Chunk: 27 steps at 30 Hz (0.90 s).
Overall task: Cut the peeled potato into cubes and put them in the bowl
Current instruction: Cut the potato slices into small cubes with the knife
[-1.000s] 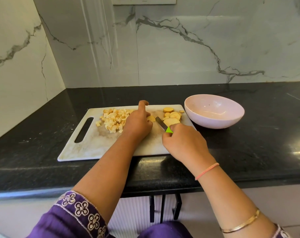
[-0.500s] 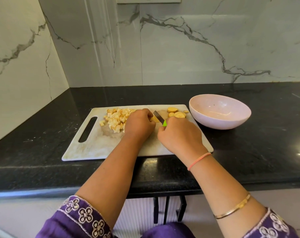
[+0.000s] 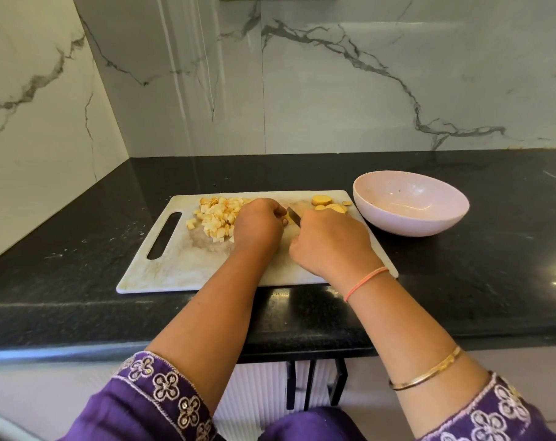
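The right hand [image 3: 331,246] is closed in a fist around the handle of the knife [image 3: 293,215]. The handle is hidden inside the fist, and only a short length of the grey blade shows, pointing away from the person and to the left. The left hand [image 3: 259,227] lies just left of the blade, knuckles up and fingers curled down toward the cutting board [image 3: 174,268]. Whether it holds a potato piece underneath cannot be determined, because the hand covers that area.

The potato is on the board in two groups:
- The potato cubes [image 3: 217,218] form a loose pile directly left of the left hand and touch it.
- The potato slices [image 3: 329,203] lie at the far right corner of the board, just beyond the right hand and beside the bowl.

The bowl [image 3: 410,206] stands on the countertop [image 3: 461,281] just right of the board. Its interior shows a smooth pale pink surface with a few small dark specks.

Materials and shapes:
- The board is a flat white rectangle, scuffed and stained, with an oblong handle slot at its left end.
- The cubes are pale yellow, small and irregular. The slices are rounded and deeper yellow.
- The bowl is round and shallow.
- The countertop is black speckled stone with a glossy front edge.
- The wall [image 3: 334,90] is white marble with grey veins.
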{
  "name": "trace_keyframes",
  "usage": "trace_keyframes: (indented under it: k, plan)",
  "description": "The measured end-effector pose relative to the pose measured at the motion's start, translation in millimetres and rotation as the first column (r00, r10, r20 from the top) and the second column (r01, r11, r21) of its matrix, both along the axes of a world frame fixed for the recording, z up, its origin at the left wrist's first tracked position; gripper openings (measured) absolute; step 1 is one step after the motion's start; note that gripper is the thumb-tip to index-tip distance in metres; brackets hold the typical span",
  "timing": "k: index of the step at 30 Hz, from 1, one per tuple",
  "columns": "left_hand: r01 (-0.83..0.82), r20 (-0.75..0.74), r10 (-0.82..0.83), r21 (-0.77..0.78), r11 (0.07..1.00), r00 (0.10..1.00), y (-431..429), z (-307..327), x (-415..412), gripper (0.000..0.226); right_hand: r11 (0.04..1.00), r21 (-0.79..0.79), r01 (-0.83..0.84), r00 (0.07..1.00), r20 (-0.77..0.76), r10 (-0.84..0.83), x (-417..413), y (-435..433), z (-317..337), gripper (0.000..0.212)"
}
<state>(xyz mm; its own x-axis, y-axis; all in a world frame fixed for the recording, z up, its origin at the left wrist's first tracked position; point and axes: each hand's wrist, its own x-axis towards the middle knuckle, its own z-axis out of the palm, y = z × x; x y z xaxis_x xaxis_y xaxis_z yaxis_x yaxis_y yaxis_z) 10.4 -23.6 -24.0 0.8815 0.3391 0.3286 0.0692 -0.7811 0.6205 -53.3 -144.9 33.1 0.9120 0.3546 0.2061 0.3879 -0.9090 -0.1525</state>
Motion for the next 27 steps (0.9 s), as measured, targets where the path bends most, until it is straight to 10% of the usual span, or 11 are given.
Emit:
trace_keyframes:
  k: [13,27]
  plan:
    - [-0.028,-0.005,0.028,0.009,1.0,1.0,3.4,-0.1,-0.8,0.017,0.999,0.016,-0.036,0.999,-0.018,0.037,-33.0,-9.1,-8.6,0.026]
    - [0.095,-0.01,-0.095,0.227,0.969,0.995,-1.8,-3.0,-2.4,0.03,0.866,0.494,0.079,0.997,-0.053,-0.061,20.8,-36.9,-25.9,0.037]
